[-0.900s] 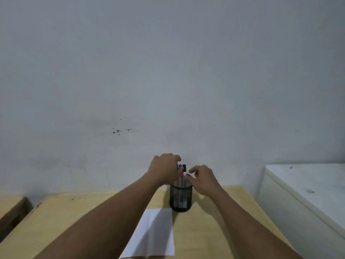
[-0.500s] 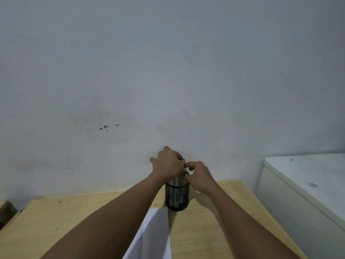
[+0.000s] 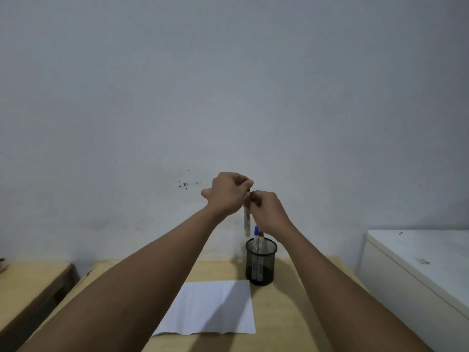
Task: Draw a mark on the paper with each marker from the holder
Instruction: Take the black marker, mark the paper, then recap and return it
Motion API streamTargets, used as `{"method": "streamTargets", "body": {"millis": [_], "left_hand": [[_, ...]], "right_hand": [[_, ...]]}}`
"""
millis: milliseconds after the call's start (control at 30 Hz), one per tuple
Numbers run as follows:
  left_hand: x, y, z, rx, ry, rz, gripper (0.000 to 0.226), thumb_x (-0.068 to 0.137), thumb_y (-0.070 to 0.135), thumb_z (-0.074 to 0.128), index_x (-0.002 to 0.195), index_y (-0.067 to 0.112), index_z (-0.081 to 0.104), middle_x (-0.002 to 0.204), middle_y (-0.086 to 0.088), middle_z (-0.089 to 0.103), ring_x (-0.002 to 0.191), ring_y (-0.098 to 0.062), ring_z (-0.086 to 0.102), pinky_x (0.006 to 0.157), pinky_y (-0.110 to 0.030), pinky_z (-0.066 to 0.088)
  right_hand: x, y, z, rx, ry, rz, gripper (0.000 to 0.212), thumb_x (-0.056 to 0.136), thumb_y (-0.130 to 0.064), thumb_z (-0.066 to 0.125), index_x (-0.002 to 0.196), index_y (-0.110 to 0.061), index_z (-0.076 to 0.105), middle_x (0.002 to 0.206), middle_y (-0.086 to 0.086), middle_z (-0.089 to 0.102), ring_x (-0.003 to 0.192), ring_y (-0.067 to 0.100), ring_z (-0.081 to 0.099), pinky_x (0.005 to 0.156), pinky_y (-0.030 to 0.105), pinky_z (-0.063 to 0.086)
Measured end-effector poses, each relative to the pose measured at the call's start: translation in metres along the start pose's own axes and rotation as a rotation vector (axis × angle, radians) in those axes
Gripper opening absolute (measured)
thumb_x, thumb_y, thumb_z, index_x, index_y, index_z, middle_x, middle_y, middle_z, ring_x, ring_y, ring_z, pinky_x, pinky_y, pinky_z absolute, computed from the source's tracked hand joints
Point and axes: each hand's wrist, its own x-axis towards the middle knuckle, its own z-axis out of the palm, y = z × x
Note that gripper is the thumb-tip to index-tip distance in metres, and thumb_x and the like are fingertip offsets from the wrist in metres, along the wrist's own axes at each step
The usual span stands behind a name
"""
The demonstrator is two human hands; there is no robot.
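A black mesh holder (image 3: 261, 262) stands on the wooden table (image 3: 284, 313) and holds a blue-capped marker (image 3: 256, 236) and a red-capped one beside it. A white-bodied marker (image 3: 246, 219) hangs upright above the holder, lifted clear of its rim. My left hand (image 3: 227, 194) is closed around the marker's top end. My right hand (image 3: 267, 212) is pinched on it just below. A white sheet of paper (image 3: 210, 308) lies flat in front of the holder.
A white cabinet (image 3: 416, 270) stands to the right of the table. A second wooden surface (image 3: 30, 278) sits to the left across a gap. A plain grey wall with small dark specks rises behind.
Both hands have risen from the holder's rim, drawing one marker up and out of it. The camera has tilted so more of the paper shows.
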Motion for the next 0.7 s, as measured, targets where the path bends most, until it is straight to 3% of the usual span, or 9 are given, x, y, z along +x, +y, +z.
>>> {"method": "streamTargets", "body": {"millis": [100,167,200,267,333,433,567,700], "left_hand": [[-0.010,-0.013,-0.030,0.026,0.078,-0.042,0.018,0.089,0.042,0.063,0.085,0.032,0.077,0.094,0.014,0.076,0.094,-0.010,0.060,0.089,-0.044,0.029],[-0.015,-0.025,-0.046,0.004,0.114,-0.077,0.019,0.086,0.044,0.067,0.080,0.030,0.078,0.086,0.015,0.075,0.091,-0.008,0.059,0.088,-0.044,0.029],[-0.017,-0.032,-0.053,-0.011,0.129,-0.089,0.019,0.084,0.045,0.070,0.077,0.029,0.078,0.082,0.016,0.074,0.091,-0.007,0.059,0.088,-0.044,0.029],[-0.019,-0.048,-0.062,-0.016,0.140,-0.112,0.020,0.082,0.045,0.072,0.074,0.028,0.077,0.078,0.017,0.072,0.089,-0.004,0.059,0.089,-0.044,0.029],[-0.019,-0.067,-0.068,-0.008,0.158,-0.147,0.021,0.082,0.046,0.071,0.074,0.028,0.077,0.078,0.017,0.072,0.088,-0.003,0.059,0.088,-0.043,0.028],[-0.013,-0.098,-0.076,-0.039,0.209,-0.213,0.021,0.083,0.048,0.069,0.078,0.028,0.076,0.078,0.017,0.073,0.088,-0.003,0.061,0.084,-0.042,0.027],[-0.013,-0.152,-0.082,0.113,0.179,-0.239,0.019,0.084,0.050,0.066,0.084,0.033,0.074,0.080,0.019,0.073,0.086,-0.002,0.059,0.080,-0.040,0.026],[-0.030,-0.221,-0.078,0.324,0.063,-0.307,0.017,0.084,0.048,0.066,0.089,0.035,0.075,0.091,0.017,0.074,0.095,-0.009,0.061,0.078,-0.039,0.022]], "right_hand": [[-0.010,-0.021,0.020,0.033,0.003,0.008,0.030,0.098,-0.021,0.061,0.070,-0.013,0.068,0.048,-0.009,0.055,0.040,-0.003,0.049,0.046,0.014,0.033],[-0.013,-0.031,0.038,0.050,0.011,0.040,0.027,0.096,-0.014,0.060,0.072,-0.007,0.069,0.044,-0.012,0.056,0.040,-0.011,0.052,0.049,0.018,0.035],[-0.015,-0.035,0.047,0.049,0.023,0.055,0.025,0.094,-0.010,0.059,0.074,-0.003,0.070,0.049,-0.012,0.059,0.043,-0.010,0.056,0.048,0.018,0.036],[-0.015,-0.039,0.069,0.045,0.047,0.067,0.020,0.089,-0.010,0.062,0.072,-0.003,0.069,0.064,-0.005,0.064,0.059,0.009,0.065,0.052,0.023,0.043],[-0.013,-0.040,0.090,0.034,0.039,0.092,0.016,0.083,-0.020,0.071,0.071,-0.012,0.066,0.076,-0.002,0.066,0.074,0.026,0.065,0.066,0.035,0.052],[-0.013,-0.032,0.119,-0.060,-0.022,0.109,0.032,0.076,-0.040,0.082,0.074,-0.022,0.055,0.084,-0.006,0.066,0.084,0.025,0.065,0.083,0.041,0.050],[-0.010,-0.009,0.150,0.023,-0.058,0.135,0.027,0.076,-0.041,0.080,0.070,-0.021,0.063,0.075,-0.003,0.071,0.075,0.025,0.069,0.077,0.040,0.056],[-0.010,0.013,0.168,0.090,-0.103,0.088,0.017,0.086,-0.034,0.074,0.084,-0.018,0.077,0.070,-0.006,0.068,0.071,0.019,0.066,0.075,0.036,0.054]]}}
